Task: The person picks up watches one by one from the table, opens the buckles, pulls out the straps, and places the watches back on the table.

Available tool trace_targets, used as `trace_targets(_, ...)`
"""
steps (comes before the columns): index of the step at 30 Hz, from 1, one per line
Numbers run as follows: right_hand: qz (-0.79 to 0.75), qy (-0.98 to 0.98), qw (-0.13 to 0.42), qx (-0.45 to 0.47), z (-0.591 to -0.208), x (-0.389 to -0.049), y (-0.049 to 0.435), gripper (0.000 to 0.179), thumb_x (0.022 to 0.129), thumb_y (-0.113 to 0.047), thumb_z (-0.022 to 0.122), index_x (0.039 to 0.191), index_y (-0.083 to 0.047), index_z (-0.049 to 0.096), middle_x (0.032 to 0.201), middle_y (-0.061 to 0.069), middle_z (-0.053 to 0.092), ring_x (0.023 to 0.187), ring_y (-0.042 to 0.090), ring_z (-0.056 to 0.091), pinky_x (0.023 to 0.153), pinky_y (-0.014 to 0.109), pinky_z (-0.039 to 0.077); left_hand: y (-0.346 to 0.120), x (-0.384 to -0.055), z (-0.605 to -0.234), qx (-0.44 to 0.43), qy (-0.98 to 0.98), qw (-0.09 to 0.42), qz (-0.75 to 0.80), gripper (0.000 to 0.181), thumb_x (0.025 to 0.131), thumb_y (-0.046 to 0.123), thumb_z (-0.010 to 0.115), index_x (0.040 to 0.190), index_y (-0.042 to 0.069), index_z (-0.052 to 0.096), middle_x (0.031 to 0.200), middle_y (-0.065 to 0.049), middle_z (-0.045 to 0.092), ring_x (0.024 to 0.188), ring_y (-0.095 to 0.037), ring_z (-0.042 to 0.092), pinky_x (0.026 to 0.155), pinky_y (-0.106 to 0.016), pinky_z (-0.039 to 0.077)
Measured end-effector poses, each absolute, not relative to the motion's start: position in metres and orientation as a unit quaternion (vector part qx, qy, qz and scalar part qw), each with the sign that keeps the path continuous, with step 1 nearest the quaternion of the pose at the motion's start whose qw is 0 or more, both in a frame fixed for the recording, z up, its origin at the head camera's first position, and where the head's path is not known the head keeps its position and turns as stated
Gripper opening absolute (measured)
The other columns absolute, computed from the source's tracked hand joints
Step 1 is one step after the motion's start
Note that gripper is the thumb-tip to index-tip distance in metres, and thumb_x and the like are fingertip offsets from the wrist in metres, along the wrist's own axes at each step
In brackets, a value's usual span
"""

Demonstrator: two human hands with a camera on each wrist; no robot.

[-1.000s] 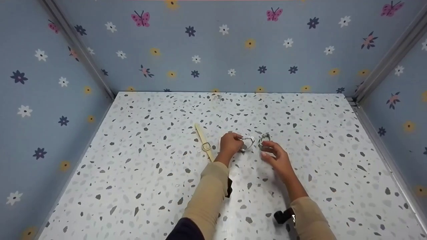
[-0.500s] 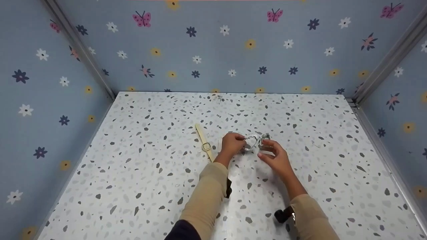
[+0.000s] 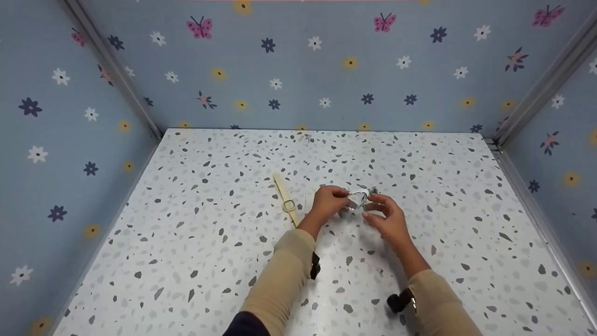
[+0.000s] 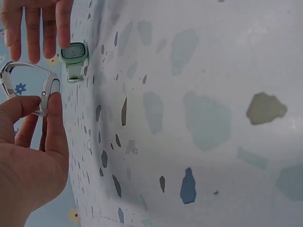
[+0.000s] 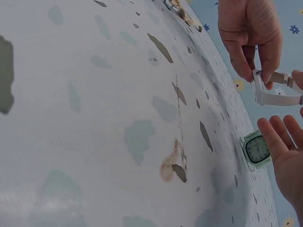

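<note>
A white wristwatch [image 4: 50, 87] with its strap in a loop is held up by my left hand [image 3: 329, 204], thumb and fingers pinching it at the case. In the left wrist view its buckle side faces the right hand's fingertips. My right hand [image 3: 389, 221] is beside it, fingers extended and apart; in the right wrist view the thumb [image 5: 298, 79] is right at the far end of the white strap. Behind the right fingers a green wristwatch [image 5: 258, 150] with a squarish dial stands on the table, partly covered by them in the head view.
A pale yellow wristwatch [image 3: 285, 200] lies stretched out left of the left hand, its lower end close to the left wrist. The speckled white table [image 3: 186, 242] is bounded by blue flowered panels [image 3: 298, 70] at the back and sides.
My left hand has moved a little to the right, bringing the white wristwatch up to the right hand's fingers. The right hand has stayed nearly in place; the yellow wristwatch has not moved.
</note>
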State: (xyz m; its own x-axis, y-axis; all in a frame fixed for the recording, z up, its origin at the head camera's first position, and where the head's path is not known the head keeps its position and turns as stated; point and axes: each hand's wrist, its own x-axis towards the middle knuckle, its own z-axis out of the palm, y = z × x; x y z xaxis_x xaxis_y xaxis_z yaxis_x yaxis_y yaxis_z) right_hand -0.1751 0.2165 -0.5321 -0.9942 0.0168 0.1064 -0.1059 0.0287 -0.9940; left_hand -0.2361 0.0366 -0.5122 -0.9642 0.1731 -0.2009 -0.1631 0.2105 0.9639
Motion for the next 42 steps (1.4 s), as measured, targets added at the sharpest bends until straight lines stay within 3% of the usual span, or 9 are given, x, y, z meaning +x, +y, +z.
trace_targets(8,0.734,-0.675,0.056,0.039,-0.527,-0.172,0.220,0.055,0.083,0.005,0.074,0.133,0.002,0.051,0.133,0.026,0.050,0.113,0.039,0.056,0.083,0.029,0.056,0.034,-0.231,-0.507,0.010,0.682,0.166,0.713,0.029,0.083,-0.005,0.071,0.111,-0.011,0.067,0.097,-0.014,0.069,0.075,-0.018,0.070,0.071,-0.031,0.059)
trace_targets(17,0.762,-0.644,0.049,0.043,-0.517,-0.166,0.214,0.051,0.083,0.009,0.071,0.131,0.005,0.052,0.133,0.032,0.047,0.113,0.042,0.054,0.082,0.035,0.057,0.029,-0.224,-0.504,0.005,0.636,0.174,0.752,0.027,0.080,-0.008,0.072,0.107,-0.011,0.068,0.112,-0.029,0.064,0.075,-0.018,0.069,0.074,-0.032,0.059)
trace_targets(25,0.730,-0.678,0.077,0.039,-0.511,-0.161,0.210,0.047,0.081,0.005,0.076,0.124,0.006,0.059,0.120,0.019,0.060,0.105,0.029,0.060,0.080,0.028,0.056,0.027,-0.210,-0.500,0.026,0.632,0.178,0.754,0.024,0.080,-0.007,0.074,0.104,-0.008,0.070,0.104,-0.022,0.069,0.081,-0.023,0.070,0.073,-0.034,0.060)
trace_targets(31,0.739,-0.668,0.075,0.044,-0.507,-0.159,0.209,0.043,0.080,0.011,0.074,0.120,0.007,0.060,0.117,0.025,0.060,0.105,0.034,0.060,0.080,0.028,0.057,0.024,-0.204,-0.499,0.037,0.626,0.173,0.760,0.024,0.081,-0.006,0.074,0.104,-0.007,0.070,0.105,-0.021,0.068,0.084,-0.024,0.070,0.074,-0.035,0.060)
trace_targets(37,0.730,-0.677,0.073,0.063,-0.505,-0.158,0.208,0.036,0.080,0.006,0.076,0.113,0.011,0.062,0.111,0.028,0.062,0.101,0.027,0.063,0.083,0.029,0.056,0.023,-0.198,-0.497,0.043,0.613,0.166,0.771,0.025,0.081,-0.008,0.072,0.106,-0.008,0.069,0.107,-0.025,0.066,0.088,-0.029,0.070,0.076,-0.036,0.059)
trace_targets(42,0.732,-0.673,0.075,0.077,-0.502,-0.157,0.207,0.030,0.080,0.008,0.075,0.107,0.012,0.064,0.107,0.029,0.063,0.098,0.026,0.064,0.083,0.030,0.056,0.021,-0.195,-0.497,0.045,0.610,0.169,0.773,0.024,0.081,-0.006,0.074,0.105,-0.007,0.070,0.100,-0.015,0.069,0.088,-0.028,0.070,0.076,-0.037,0.059)
